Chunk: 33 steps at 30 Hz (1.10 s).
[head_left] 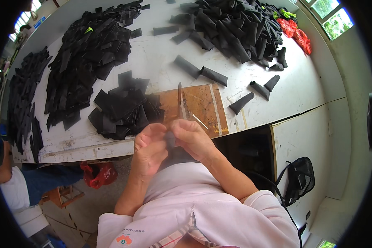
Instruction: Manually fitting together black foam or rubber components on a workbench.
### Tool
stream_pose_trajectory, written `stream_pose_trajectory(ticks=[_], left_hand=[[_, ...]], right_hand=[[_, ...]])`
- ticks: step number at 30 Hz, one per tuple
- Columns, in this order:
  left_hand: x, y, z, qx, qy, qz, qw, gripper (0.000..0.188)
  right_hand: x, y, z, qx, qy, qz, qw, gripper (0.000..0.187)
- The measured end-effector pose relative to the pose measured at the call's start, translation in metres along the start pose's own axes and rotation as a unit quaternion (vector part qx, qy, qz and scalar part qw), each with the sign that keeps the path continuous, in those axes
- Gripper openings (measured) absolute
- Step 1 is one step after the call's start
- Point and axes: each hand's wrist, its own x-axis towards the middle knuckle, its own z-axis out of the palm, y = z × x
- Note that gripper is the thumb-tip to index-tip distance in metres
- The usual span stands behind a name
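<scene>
In front of my body, at the table's near edge, my left hand [149, 149] and my right hand [194, 139] are close together with curled fingers. Between them they grip a dark fabric piece [172, 142], which is hazy and partly covered by my fingers. Just beyond my hands lies a worn brown board [202, 101] with pale strips across it. A thin dark upright rod [179, 98] rises from that board. Left of it, a loose heap of flat black fabric pieces [122, 105] overlaps the board's edge.
Larger piles of flat black pieces [84, 58] cover the table's left. Rolled black tubes [231, 29] are heaped at the far right, with several loose ones nearer. Red plastic bags [295, 35] sit beside them. Another person [14, 186] is at the lower left; a black mesh bag [299, 180] is at right.
</scene>
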Motion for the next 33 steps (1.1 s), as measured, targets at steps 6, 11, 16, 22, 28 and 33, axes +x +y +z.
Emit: stream_pose_trajectory(ticks=[6,11,16,22,28,33], left_hand=[[-0.009,0.008,0.028,0.242,0.012,0.090,0.966,0.038],[0.003,-0.004,0.027,0.553,0.088,0.383,0.735,0.013],[0.018,0.020,0.045,0.206,-0.021,0.204,0.957,0.015],[0.048,0.059,0.070,-0.275,-0.293,-0.121,0.908,0.024],[0.072,0.001,0.011,-0.226,-0.147,-0.107,0.957,0.025],[0.049,0.017,0.058,0.061,-0.098,0.131,0.985,0.026]], right_hand=[[-0.007,-0.019,0.009,-0.017,-0.045,-0.046,0.998,0.013],[-0.008,-0.039,0.023,-0.404,0.005,-0.372,0.836,0.011],[-0.010,-0.077,0.048,-0.473,0.068,-0.290,0.829,0.013],[0.010,-0.128,0.053,-0.343,-0.039,-0.203,0.916,0.023],[0.030,-0.075,-0.008,-0.106,-0.010,-0.011,0.994,0.026],[0.040,-0.103,0.009,-0.248,-0.076,-0.078,0.962,0.027]])
